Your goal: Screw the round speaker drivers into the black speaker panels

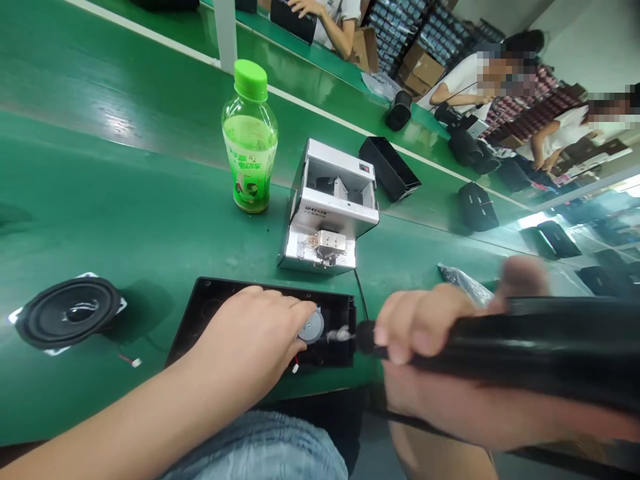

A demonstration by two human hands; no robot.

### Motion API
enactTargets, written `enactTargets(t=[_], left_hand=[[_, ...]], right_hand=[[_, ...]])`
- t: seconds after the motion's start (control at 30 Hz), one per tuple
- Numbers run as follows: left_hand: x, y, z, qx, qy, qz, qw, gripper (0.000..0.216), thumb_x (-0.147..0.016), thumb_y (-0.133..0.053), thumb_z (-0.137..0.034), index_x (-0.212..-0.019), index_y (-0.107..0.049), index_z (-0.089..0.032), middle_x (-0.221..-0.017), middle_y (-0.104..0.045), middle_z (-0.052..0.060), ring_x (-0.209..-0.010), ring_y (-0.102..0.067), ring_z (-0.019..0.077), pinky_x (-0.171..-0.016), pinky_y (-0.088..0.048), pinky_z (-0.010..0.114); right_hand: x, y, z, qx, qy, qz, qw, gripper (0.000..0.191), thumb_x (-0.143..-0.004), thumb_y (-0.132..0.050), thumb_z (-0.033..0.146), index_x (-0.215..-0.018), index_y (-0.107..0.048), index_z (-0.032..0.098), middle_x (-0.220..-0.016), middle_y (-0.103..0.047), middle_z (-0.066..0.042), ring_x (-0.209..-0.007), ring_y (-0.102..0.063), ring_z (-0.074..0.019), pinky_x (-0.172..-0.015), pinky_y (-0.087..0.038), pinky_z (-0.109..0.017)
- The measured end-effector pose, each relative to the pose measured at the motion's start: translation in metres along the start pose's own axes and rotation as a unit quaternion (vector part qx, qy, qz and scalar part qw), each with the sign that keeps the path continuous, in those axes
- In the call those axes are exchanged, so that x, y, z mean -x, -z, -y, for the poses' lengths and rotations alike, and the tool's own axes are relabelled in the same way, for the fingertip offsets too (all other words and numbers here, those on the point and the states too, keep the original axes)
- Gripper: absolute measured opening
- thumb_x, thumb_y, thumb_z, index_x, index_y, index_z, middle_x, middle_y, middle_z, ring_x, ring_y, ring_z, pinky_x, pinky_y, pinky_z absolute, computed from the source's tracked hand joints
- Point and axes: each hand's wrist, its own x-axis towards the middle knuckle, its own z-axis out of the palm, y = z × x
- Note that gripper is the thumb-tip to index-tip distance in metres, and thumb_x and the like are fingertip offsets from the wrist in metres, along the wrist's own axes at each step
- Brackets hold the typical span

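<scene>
My left hand [253, 337] lies inside a black plastic speaker housing [210, 300] at the table's near edge, fingers bent and pressing a small round grey speaker driver [313, 327]. My right hand [430, 333] is wrapped round a black electric screwdriver [525, 350]; its tip points left at the housing's right end, close to the driver. A thin red wire shows under my left hand.
A loose black speaker cone [70, 312] lies at the left. A green drink bottle [249, 140] and a white screw feeder box [330, 207] stand behind the housing. Black housings [389, 167] ride the green belt; other people work at the far side.
</scene>
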Motion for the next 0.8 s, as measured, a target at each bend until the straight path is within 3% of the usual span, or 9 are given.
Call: enactTargets(t=[0.07,0.13,0.2,0.33,0.43,0.57,0.7,0.8], left_hand=[[0.0,-0.002,0.001,-0.009,-0.01,-0.001,1.0,0.033,-0.095,-0.08,-0.025,-0.128,-0.078,-0.028,-0.119,-0.086,0.005,-0.106,-0.082,0.0315,-0.084,-0.056,0.046],[0.002,-0.004,0.001,-0.017,-0.029,-0.021,0.999,0.036,-0.096,-0.078,-0.023,-0.132,-0.077,-0.026,-0.123,-0.086,0.006,-0.108,-0.082,0.0317,-0.082,-0.058,0.046],[0.009,-0.008,-0.001,-0.027,-0.053,-0.07,0.996,0.035,-0.099,-0.075,-0.023,-0.133,-0.077,-0.024,-0.13,-0.084,0.007,-0.109,-0.081,0.0312,-0.083,-0.06,0.046],[0.029,-0.025,-0.01,-0.035,-0.094,-0.195,0.976,0.023,-0.107,-0.065,-0.032,-0.118,-0.083,-0.023,-0.132,-0.084,0.005,-0.104,-0.082,0.0276,-0.082,-0.06,0.043],[0.041,-0.045,-0.016,-0.037,-0.119,-0.258,0.958,0.034,-0.113,-0.055,-0.04,-0.116,-0.084,-0.022,-0.129,-0.085,0.004,-0.103,-0.082,0.0249,-0.084,-0.059,0.041],[0.048,-0.061,-0.021,-0.064,-0.129,-0.285,0.948,0.036,-0.113,-0.048,-0.024,-0.123,-0.082,-0.017,-0.139,-0.081,0.008,-0.111,-0.081,0.0239,-0.091,-0.056,0.041],[0.048,-0.061,-0.022,-0.061,-0.124,-0.298,0.945,0.04,-0.112,-0.043,-0.018,-0.119,-0.082,-0.016,-0.136,-0.082,0.009,-0.11,-0.082,0.0231,-0.091,-0.054,0.041],[0.048,-0.06,-0.022,-0.058,-0.134,-0.294,0.945,0.038,-0.11,-0.045,-0.018,-0.12,-0.081,-0.013,-0.136,-0.081,0.011,-0.109,-0.082,0.0238,-0.09,-0.055,0.04]], right_hand=[[-0.032,-0.008,0.006,0.039,0.058,-0.009,0.998,0.055,-0.097,-0.056,0.084,-0.103,-0.073,0.032,-0.064,-0.063,0.005,-0.046,-0.057,-0.0154,-0.052,-0.056,-0.035],[-0.061,-0.021,-0.002,0.034,0.147,-0.041,0.988,0.064,-0.099,-0.042,0.088,-0.105,-0.072,0.032,-0.059,-0.054,0.006,-0.042,-0.05,-0.0133,-0.044,-0.047,-0.029],[-0.081,-0.036,-0.019,0.033,0.167,-0.039,0.985,0.073,-0.098,-0.031,0.093,-0.109,-0.069,0.032,-0.059,-0.053,0.006,-0.039,-0.049,-0.0139,-0.038,-0.04,-0.029],[-0.095,-0.053,-0.045,0.053,0.096,0.008,0.994,0.076,-0.09,-0.041,0.1,-0.11,-0.062,0.03,-0.055,-0.054,0.007,-0.038,-0.05,-0.0169,-0.035,-0.036,-0.033],[-0.095,-0.054,-0.05,0.055,0.109,0.013,0.992,0.083,-0.09,-0.038,0.1,-0.116,-0.069,0.028,-0.055,-0.053,0.005,-0.035,-0.047,-0.0164,-0.032,-0.034,-0.033],[-0.094,-0.05,-0.053,0.084,0.129,0.009,0.988,0.085,-0.099,-0.023,0.093,-0.121,-0.074,0.028,-0.054,-0.047,0.005,-0.034,-0.044,-0.0146,-0.033,-0.036,-0.03],[-0.085,-0.04,-0.043,0.048,0.073,0.053,0.995,0.066,-0.098,-0.049,0.087,-0.124,-0.074,0.031,-0.058,-0.054,0.006,-0.037,-0.048,-0.0149,-0.034,-0.04,-0.029],[-0.071,-0.034,-0.023,0.008,0.021,0.057,0.998,0.057,-0.096,-0.06,0.084,-0.123,-0.071,0.034,-0.063,-0.064,0.006,-0.043,-0.053,-0.0164,-0.044,-0.051,-0.034]])
